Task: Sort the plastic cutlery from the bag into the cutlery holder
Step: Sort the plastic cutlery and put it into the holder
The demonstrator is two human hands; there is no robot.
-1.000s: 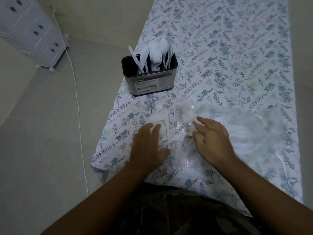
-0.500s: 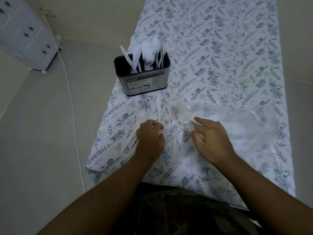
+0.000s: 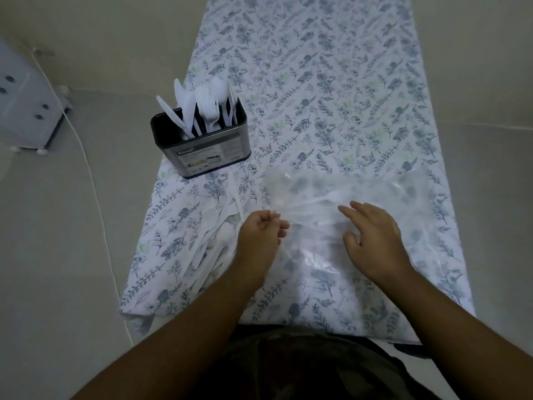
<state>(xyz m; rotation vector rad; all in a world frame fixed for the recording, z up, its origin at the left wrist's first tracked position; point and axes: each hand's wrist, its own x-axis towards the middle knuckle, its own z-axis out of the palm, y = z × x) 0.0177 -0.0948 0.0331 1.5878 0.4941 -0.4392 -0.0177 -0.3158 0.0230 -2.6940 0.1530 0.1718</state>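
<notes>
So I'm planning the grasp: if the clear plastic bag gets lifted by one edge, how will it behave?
The clear plastic bag is wrinkled and lies flat on the tablecloth, so it will probably sag rather than hold its shape. Its glossy film looks slippery. White cutlery seems left inside, so the contents may slide toward the low end.

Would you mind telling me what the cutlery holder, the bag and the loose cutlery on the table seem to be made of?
Cutlery holder: likely brushed metal, going by its grey sheen, with a dark rim and a paper label.
Bag: thin clear plastic film; the tablecloth pattern shows through, and it has glossy wrinkles.
Loose cutlery: white plastic with a smooth, slightly translucent look.
</notes>
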